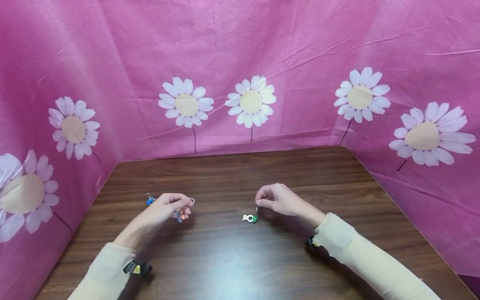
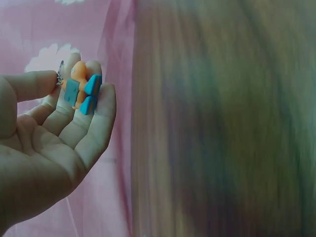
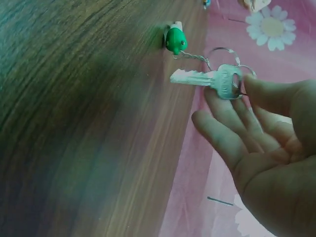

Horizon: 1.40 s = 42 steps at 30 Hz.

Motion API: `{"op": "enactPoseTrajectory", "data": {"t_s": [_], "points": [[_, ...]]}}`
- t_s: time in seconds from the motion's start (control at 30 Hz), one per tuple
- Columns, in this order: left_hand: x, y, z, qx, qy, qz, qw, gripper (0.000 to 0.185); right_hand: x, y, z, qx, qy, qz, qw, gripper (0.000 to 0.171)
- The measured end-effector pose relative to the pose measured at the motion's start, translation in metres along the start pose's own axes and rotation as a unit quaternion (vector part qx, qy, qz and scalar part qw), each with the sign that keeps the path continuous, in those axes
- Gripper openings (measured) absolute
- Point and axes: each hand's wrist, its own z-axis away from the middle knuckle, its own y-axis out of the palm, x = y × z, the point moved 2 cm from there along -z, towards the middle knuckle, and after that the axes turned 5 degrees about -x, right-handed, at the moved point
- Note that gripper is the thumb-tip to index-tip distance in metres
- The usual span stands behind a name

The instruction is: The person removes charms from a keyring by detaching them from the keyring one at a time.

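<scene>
Key [image 3: 228, 81] w/ a green charm [image 3: 176, 40] is at the R hand [image 1: 281, 200], over a brown wood table [image 1: 232, 179] w/ a shiny light patch near the front. Pink cloth [image 1: 232, 50] w/ big white daisies goes up at the back, L & R sides of the table. R thumb & fingertips pinch the key's round end; the other fingers are a bit bent & apart. Green charm hangs by a thin chain [image 3: 193, 57], low by the table; can't tell if it touches. L hand [image 1: 161, 208] is half closed, thumb & finger pinching the metal bit of an orange & blue charm [image 2: 79, 89], w/ the other fingers bent behind it. Another blue charm [image 1: 151, 200] sits just past the L hand, on its L side.
</scene>
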Motion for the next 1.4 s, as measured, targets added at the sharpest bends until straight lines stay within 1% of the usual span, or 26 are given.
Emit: {"op": "enactPoseTrajectory", "data": {"t_s": [0.13,0.2,0.23,0.33,0.4,0.43,0.47,0.57,0.67,0.8,0.87,0.97,1.1,1.2,1.27,1.33,1.37,1.4], "points": [[0.005,-0.024,0.006,-0.026,-0.018,0.033,0.9989,0.036,-0.002,-0.002,0.001,-0.006,0.017,-0.049,0.999,0.005],[0.013,-0.037,0.008,-0.029,-0.017,0.046,0.9984,0.038,-0.004,-0.002,0.001,-0.005,0.035,-0.083,0.996,0.006],[0.017,-0.044,0.009,-0.029,-0.017,0.051,0.9981,0.038,-0.005,-0.002,0.001,-0.003,0.045,-0.109,0.993,0.006],[0.029,-0.063,0.012,-0.048,-0.021,0.056,0.997,0.036,-0.006,-0.001,0.001,0.001,0.076,-0.192,0.978,0.009],[0.035,-0.076,0.016,-0.074,-0.031,0.065,0.9946,0.033,-0.005,-0.001,0.001,0.003,0.092,-0.238,0.967,0.011],[0.036,-0.082,0.019,-0.092,-0.037,0.067,0.9928,0.031,-0.004,-0.001,0.001,0.004,0.098,-0.258,0.961,0.011],[0.038,-0.088,0.021,-0.11,-0.044,0.069,0.9906,0.029,-0.003,-0.002,0.001,0.003,0.101,-0.268,0.958,0.011],[0.047,-0.106,0.028,-0.152,-0.061,0.07,0.984,0.025,-0.001,-0.003,0.002,0.004,0.105,-0.28,0.954,0.012],[0.056,-0.12,0.032,-0.177,-0.079,0.056,0.9794,0.026,-0.001,-0.003,0.002,0.01,0.105,-0.289,0.951,0.013],[0.065,-0.128,0.035,-0.192,-0.09,0.045,0.9761,0.034,-0.001,-0.003,0.002,0.018,0.108,-0.297,0.949,0.015],[0.066,-0.129,0.033,-0.199,-0.089,0.037,0.9753,0.038,-0.001,-0.005,0.001,0.016,0.111,-0.297,0.948,0.016],[0.064,-0.129,0.029,-0.21,-0.089,0.005,0.9737,0.042,-0.001,-0.008,0.0,0.007,0.116,-0.301,0.947,0.017],[0.061,-0.126,0.025,-0.202,-0.098,-0.049,0.9733,0.044,0.001,-0.011,-0.001,0.006,0.12,-0.31,0.943,0.018],[0.061,-0.125,0.024,-0.194,-0.104,-0.065,0.9733,0.042,0.003,-0.012,-0.001,0.009,0.123,-0.309,0.943,0.019],[0.061,-0.125,0.024,-0.195,-0.101,-0.082,0.972,0.04,0.003,-0.012,-0.001,0.01,0.124,-0.308,0.943,0.019],[0.061,-0.125,0.025,-0.206,-0.096,-0.128,0.9653,0.038,0.003,-0.011,-0.001,0.01,0.125,-0.308,0.943,0.019],[0.06,-0.126,0.025,-0.212,-0.092,-0.164,0.9591,0.038,0.002,-0.011,-0.001,0.011,0.126,-0.309,0.943,0.018],[0.06,-0.126,0.025,-0.218,-0.089,-0.202,0.9507,0.038,0.002,-0.01,-0.001,0.012,0.126,-0.309,0.943,0.018]]}}
